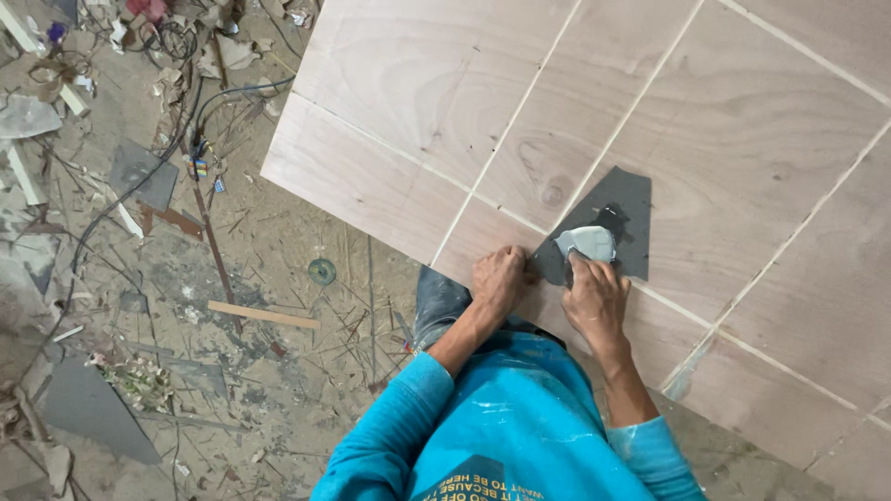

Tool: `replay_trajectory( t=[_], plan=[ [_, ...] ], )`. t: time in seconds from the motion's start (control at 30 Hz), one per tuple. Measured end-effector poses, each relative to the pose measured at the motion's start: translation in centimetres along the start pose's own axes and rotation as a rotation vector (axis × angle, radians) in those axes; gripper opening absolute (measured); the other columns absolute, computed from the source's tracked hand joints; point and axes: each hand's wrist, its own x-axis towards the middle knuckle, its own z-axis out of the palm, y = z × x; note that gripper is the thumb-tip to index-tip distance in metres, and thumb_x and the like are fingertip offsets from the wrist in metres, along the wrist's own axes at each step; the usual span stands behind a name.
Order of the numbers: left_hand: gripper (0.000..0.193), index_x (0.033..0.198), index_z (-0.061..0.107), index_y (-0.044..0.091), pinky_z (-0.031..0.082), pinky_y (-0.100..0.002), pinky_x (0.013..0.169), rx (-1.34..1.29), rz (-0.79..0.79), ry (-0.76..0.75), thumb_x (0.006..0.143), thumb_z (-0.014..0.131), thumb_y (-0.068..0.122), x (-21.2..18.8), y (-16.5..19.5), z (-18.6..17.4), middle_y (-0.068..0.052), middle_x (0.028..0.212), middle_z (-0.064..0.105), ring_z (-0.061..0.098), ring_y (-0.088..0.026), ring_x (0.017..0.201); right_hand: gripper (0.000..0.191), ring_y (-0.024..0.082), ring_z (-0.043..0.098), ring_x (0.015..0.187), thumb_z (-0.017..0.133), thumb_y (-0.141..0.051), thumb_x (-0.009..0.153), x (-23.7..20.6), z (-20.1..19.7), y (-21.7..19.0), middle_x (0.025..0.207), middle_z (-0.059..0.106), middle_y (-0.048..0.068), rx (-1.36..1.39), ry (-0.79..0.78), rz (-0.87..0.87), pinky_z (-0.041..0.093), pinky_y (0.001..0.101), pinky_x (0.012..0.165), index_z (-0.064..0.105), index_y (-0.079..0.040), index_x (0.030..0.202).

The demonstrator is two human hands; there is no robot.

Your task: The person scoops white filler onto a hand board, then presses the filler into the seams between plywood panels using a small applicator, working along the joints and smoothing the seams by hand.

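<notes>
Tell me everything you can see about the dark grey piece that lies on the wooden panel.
The dark grey piece is a flat, thin sheet with straight cut edges and an irregular, many-cornered outline, matt like laminate or card. It lies flat on the large plywood panel, across one of its pale filled lines. A lump of pale grey putty sits on its lower part. The left hand presses on its left corner, and the right hand rests at its lower edge, fingers on the putty.

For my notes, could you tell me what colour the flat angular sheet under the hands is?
Dark grey flat angular sheet, seen in the head view.
</notes>
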Motion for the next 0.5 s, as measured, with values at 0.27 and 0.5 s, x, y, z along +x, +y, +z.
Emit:
replay_trajectory(
  t=[0.27, 0.5],
  plan=[
    [0.039, 0.118, 0.067, 0.014, 0.051, -0.046, 0.101, -0.065, 0.447, -0.167, 0.094, 0.073, 0.044, 4.1, -2.6, -2.8, -0.01, 0.122, 0.068, 0.065, -0.03, 0.119, 0.05, 0.021, 0.062, 0.103, 0.065, 0.005, 0.087, -3.7, -3.5, 2.8, 0.116, 0.066, 0.014, 0.951, -0.131, 0.415, 0.048, 0.0351, 0.09, 0.066, 0.001, 0.137],
    [0.054, 0.153, 0.049, 0.037, 0.012, -0.077, 0.116, 0.33, 0.311, 0.189, 0.101, 0.06, 0.049, 21.4, -16.2, -19.0, -0.01, 0.168, 0.024, 0.02, -0.046, 0.152, 0.053, 0.032, 0.064, 0.103, 0.08, -0.008, 0.095, -2.7, -8.8, -0.5, 0.122, 0.066, 0.026, 2.001, 0.052, 0.218, 0.051, 0.0412, 0.083, 0.06, 0.015, 0.137]
  ],
)
